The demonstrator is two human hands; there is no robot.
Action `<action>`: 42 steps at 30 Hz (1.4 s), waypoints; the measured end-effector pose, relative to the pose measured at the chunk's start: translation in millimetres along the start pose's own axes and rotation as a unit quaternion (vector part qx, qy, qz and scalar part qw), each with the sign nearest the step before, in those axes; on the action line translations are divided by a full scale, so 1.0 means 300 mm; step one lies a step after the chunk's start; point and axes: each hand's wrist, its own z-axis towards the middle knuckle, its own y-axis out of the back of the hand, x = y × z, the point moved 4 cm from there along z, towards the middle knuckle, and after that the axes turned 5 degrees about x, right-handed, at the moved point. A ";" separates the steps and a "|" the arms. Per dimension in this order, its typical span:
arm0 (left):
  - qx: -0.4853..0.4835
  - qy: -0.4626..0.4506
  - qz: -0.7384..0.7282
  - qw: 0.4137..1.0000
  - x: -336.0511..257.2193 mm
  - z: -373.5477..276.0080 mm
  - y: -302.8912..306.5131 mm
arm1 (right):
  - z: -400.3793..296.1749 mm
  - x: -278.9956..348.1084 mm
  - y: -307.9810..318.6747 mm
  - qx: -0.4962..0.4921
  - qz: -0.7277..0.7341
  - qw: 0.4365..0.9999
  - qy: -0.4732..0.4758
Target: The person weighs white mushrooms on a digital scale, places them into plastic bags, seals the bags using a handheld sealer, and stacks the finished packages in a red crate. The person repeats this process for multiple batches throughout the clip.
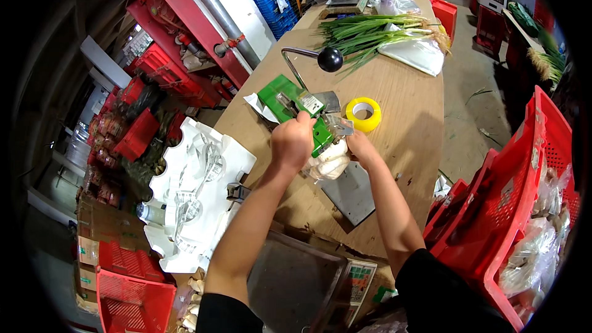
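Note:
A green bag-neck tape sealer stands on the wooden table, with a bent metal lever ending in a black ball knob. At its near end is a clear plastic bag of white mushrooms. My left hand is curled against the sealer's near left side; its fingers hide whatever it grips. On the other side, my right hand pinches the bag beside the sealer's metal plate. A yellow roll of tape lies just beyond my right hand. Under the bag is a grey metal plate.
Green onions and plastic bags lie farther up the table. Left is white foam with label strips. A platform scale sits nearest me. Red crates stand right, another crate lower left.

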 end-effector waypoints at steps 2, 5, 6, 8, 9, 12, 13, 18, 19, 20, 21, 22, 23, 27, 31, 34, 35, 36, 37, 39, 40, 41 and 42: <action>-0.009 0.017 -0.014 1.000 -0.039 0.024 0.021 | 0.119 -0.037 0.178 -0.104 -0.093 0.990 0.027; -0.021 0.106 -0.034 0.994 -0.046 -0.014 0.011 | 0.051 0.215 0.265 -0.284 -0.111 0.930 0.206; -0.034 0.133 -0.015 0.990 -0.038 -0.038 0.004 | -0.014 0.354 0.234 -0.271 -0.106 0.928 0.233; -0.029 0.176 -0.009 0.984 -0.067 -0.030 0.002 | -0.119 0.623 0.165 -0.270 -0.144 0.907 0.290; -0.027 0.196 -0.008 0.980 -0.082 -0.024 0.000 | -0.138 0.719 0.119 -0.274 -0.190 0.888 0.316; -0.013 0.215 -0.024 0.976 -0.113 -0.006 -0.011 | -0.050 0.876 -0.022 -0.199 -0.439 0.837 0.260; -0.012 0.226 -0.024 0.974 -0.110 -0.006 -0.006 | -0.020 0.886 -0.081 -0.139 -0.512 0.819 0.217; -0.017 0.237 -0.025 0.971 -0.118 -0.007 -0.020 | -0.091 0.811 -0.104 -0.028 -0.589 0.807 0.043; -0.016 0.243 -0.025 0.969 -0.108 -0.008 -0.025 | -0.108 0.785 -0.089 -0.043 -0.635 0.770 0.042; -0.016 0.249 -0.026 0.968 -0.102 -0.015 -0.031 | -0.152 0.731 -0.070 -0.086 -0.636 0.759 0.110; -0.021 0.246 -0.029 0.969 -0.106 -0.009 -0.026 | -0.218 0.666 -0.032 -0.134 -0.635 0.740 0.179; -0.027 0.256 -0.022 0.966 -0.076 -0.035 -0.025 | -0.241 0.563 -0.016 -0.120 -0.646 0.730 0.189; -0.031 0.257 -0.027 0.965 -0.071 -0.042 -0.026 | -0.326 0.475 0.027 -0.158 -0.605 0.758 0.187; -0.046 0.216 -0.033 0.975 -0.118 -0.006 -0.021 | -0.476 0.085 0.208 -0.379 -0.479 0.717 0.334; -0.006 0.177 -0.062 0.982 -0.097 0.005 -0.028 | -0.455 0.098 0.200 -0.366 -0.510 0.717 0.303; 0.051 0.230 -0.120 0.964 -0.037 -0.020 -0.048 | -0.439 0.116 0.190 -0.288 -0.438 0.822 0.224; 0.058 0.258 -0.164 0.950 -0.034 -0.016 -0.036 | -0.436 0.103 0.190 -0.305 -0.409 0.792 0.336; 0.104 0.245 -0.158 0.951 -0.033 -0.017 -0.019 | -0.459 0.136 0.170 -0.268 -0.407 0.823 0.291; 0.138 0.228 -0.097 0.959 -0.034 -0.014 -0.007 | -0.502 0.170 0.153 -0.285 -0.342 0.832 0.332; 0.154 0.167 0.035 0.973 -0.022 0.005 -0.017 | -0.637 0.222 0.146 -0.357 -0.319 0.774 0.415; 0.168 0.161 0.064 0.970 -0.047 0.024 -0.008 | -0.684 0.209 0.158 -0.343 -0.303 0.793 0.402; 0.182 0.158 0.088 0.966 -0.055 0.045 -0.017 | -0.729 0.188 0.170 -0.328 -0.286 0.812 0.389; 0.199 0.138 0.102 0.965 -0.062 0.067 -0.008 | -0.777 0.168 0.176 -0.306 -0.284 0.834 0.360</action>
